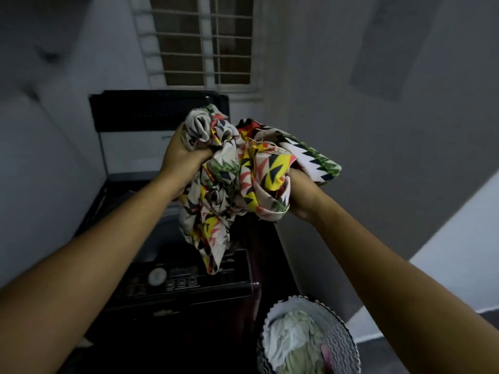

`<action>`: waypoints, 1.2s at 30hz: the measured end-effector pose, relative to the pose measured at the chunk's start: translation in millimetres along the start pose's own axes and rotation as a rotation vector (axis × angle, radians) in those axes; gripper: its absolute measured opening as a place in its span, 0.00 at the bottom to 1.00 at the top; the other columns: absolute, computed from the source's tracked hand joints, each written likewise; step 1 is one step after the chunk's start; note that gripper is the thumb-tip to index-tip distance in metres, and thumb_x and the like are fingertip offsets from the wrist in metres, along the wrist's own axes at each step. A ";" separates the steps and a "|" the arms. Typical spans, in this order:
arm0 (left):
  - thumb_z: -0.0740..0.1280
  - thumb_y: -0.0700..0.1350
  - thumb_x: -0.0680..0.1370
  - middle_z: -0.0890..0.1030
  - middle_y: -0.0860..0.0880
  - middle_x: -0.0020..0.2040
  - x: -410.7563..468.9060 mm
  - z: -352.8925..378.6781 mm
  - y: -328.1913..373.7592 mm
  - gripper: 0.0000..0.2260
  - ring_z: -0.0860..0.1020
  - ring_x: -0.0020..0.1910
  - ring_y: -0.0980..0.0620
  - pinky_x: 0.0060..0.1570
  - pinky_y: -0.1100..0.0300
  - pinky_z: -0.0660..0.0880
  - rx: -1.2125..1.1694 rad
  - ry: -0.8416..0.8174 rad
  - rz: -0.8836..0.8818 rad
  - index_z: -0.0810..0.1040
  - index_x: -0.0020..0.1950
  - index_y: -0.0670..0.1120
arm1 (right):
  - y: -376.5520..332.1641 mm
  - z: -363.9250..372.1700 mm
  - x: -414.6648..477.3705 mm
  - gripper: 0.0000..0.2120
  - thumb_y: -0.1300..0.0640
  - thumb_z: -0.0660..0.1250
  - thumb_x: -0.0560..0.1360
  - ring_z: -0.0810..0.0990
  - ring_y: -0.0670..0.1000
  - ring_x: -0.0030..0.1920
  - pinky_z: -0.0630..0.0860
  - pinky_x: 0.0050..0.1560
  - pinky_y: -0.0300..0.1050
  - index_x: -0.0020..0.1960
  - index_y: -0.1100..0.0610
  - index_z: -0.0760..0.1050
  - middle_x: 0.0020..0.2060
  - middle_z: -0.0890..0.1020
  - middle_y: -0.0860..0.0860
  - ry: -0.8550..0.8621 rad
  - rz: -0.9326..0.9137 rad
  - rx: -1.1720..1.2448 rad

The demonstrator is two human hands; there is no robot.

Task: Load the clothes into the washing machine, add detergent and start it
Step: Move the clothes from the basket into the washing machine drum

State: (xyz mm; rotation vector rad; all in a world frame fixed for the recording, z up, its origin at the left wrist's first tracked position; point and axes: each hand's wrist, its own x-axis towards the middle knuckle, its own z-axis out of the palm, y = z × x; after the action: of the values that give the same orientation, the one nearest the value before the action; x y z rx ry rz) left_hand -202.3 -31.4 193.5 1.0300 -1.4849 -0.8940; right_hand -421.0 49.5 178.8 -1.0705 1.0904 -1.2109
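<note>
A bundled patterned cloth (229,182), white with yellow, red, black and green shapes, hangs in the air above the washing machine. My left hand (181,155) grips its upper left part and my right hand (302,198) grips its right side. The top-loading washing machine (189,290) is dark, with its lid (151,109) raised upright at the back. Its control panel with a round dial (156,276) faces me. The tub opening is mostly hidden behind my left arm and the cloth.
A round laundry basket (348,346) with a zigzag-patterned wall stands on the floor at the machine's right, holding pale clothes (294,344). A barred window (205,41) is in the wall behind the machine. Grey walls close in on both sides.
</note>
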 end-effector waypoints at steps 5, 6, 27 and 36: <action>0.77 0.54 0.67 0.82 0.59 0.58 23.0 -75.8 -50.7 0.29 0.80 0.58 0.58 0.66 0.50 0.75 0.043 0.072 -0.116 0.74 0.67 0.56 | 16.9 73.2 46.9 0.12 0.61 0.60 0.80 0.84 0.56 0.53 0.82 0.57 0.50 0.60 0.60 0.78 0.53 0.85 0.57 -0.129 0.016 0.127; 0.78 0.56 0.66 0.82 0.58 0.58 27.3 -88.6 -64.1 0.31 0.80 0.58 0.57 0.65 0.50 0.76 0.044 0.079 -0.150 0.73 0.67 0.56 | 26.2 85.0 59.4 0.12 0.60 0.61 0.80 0.84 0.56 0.53 0.82 0.57 0.51 0.59 0.59 0.79 0.53 0.85 0.57 -0.104 0.034 0.087; 0.72 0.72 0.63 0.80 0.48 0.58 35.6 -170.6 -325.1 0.37 0.78 0.58 0.44 0.54 0.50 0.75 0.935 -0.723 -0.420 0.75 0.62 0.49 | 242.9 146.2 201.4 0.18 0.47 0.65 0.75 0.80 0.57 0.59 0.78 0.60 0.51 0.58 0.56 0.81 0.58 0.82 0.56 -0.262 0.588 -1.218; 0.72 0.50 0.78 0.81 0.46 0.61 18.4 -176.3 -367.3 0.18 0.79 0.60 0.47 0.63 0.54 0.76 0.771 -1.162 -0.741 0.80 0.64 0.43 | 272.7 163.3 203.5 0.16 0.53 0.64 0.81 0.78 0.58 0.63 0.72 0.56 0.42 0.66 0.58 0.77 0.64 0.79 0.57 -0.331 0.609 -1.177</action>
State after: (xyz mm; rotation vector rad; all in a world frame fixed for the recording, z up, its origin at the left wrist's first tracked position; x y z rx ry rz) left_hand 21.7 -176.6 -114.9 1.8480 -2.5944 -1.6661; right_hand -208.5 -131.9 -74.8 -1.5310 1.7190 0.2030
